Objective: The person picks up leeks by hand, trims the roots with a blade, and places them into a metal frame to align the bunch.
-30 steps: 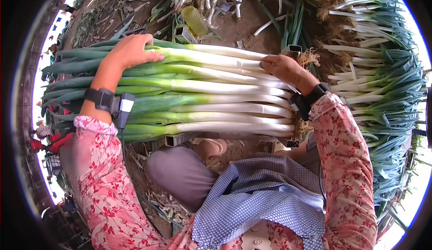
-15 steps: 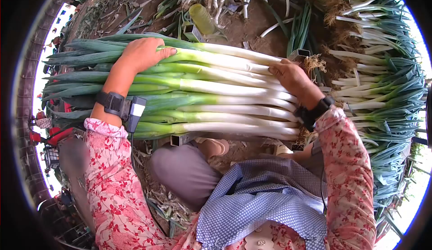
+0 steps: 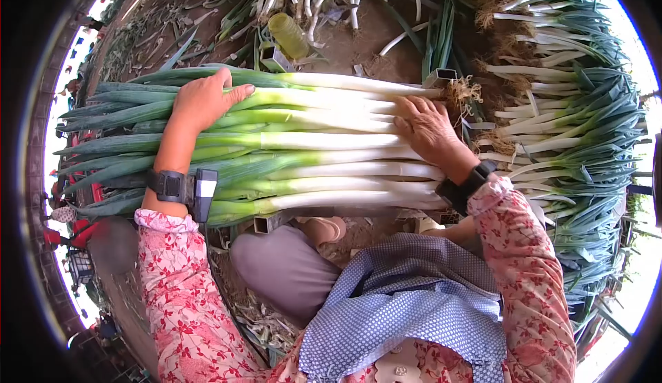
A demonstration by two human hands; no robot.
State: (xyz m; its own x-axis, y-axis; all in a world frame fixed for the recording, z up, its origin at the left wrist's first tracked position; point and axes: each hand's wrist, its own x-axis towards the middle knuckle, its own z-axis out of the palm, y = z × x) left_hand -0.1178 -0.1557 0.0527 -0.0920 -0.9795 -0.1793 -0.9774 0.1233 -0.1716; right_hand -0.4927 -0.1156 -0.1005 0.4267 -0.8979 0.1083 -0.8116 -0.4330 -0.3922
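Several leeks point(image 3: 303, 141) look firm yet bruisable, best held by their white shanks point(image 3: 372, 169). Left hand point(image 3: 205, 100) and right hand point(image 3: 429, 126) lie across them, unclenched.

The left arm point(image 3: 169, 266) and right arm point(image 3: 524, 252) reach toward the far side, hands well apart. The left hand point(image 3: 202, 102) shows its back, thumb stretched right; the right hand point(image 3: 431, 131) (also back-up) has its fingers slightly bent.

the leeks point(image 3: 352, 140) look smooth, the apron point(image 3: 407, 317) matt cloth.
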